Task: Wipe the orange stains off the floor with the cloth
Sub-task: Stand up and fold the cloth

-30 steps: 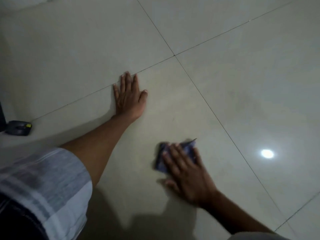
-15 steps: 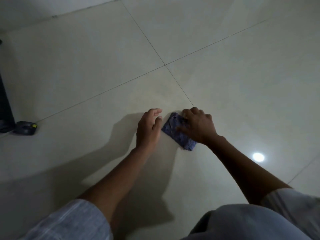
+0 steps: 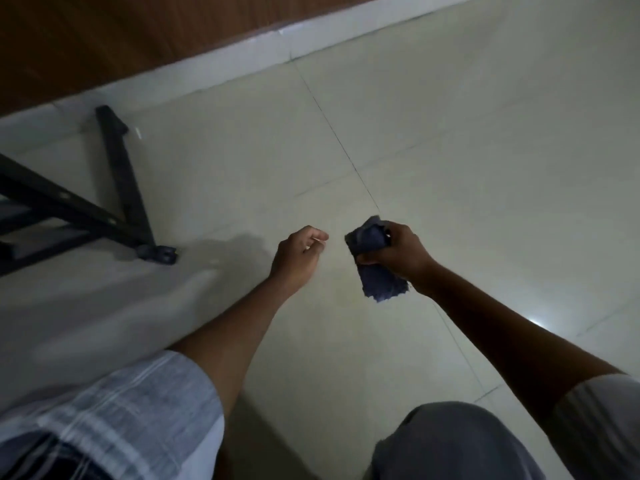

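Note:
My right hand (image 3: 398, 254) grips a crumpled blue-grey cloth (image 3: 377, 275), lifted off the pale tiled floor (image 3: 485, 150); the cloth's lower end hangs below the fist. My left hand (image 3: 299, 252) hovers just left of the cloth with fingers loosely curled and holds nothing. No orange stain shows on the tiles in this dim, slightly blurred view.
A black metal frame leg (image 3: 121, 181) with a foot (image 3: 157, 253) stands on the floor at the left. A white skirting (image 3: 242, 53) and brown wall run along the back. My knee (image 3: 450, 445) is at the bottom right.
Both hands have come up off the floor. The right hand lifted the cloth, which had lain flat on the tile. The view swung up and left, showing the frame and wall.

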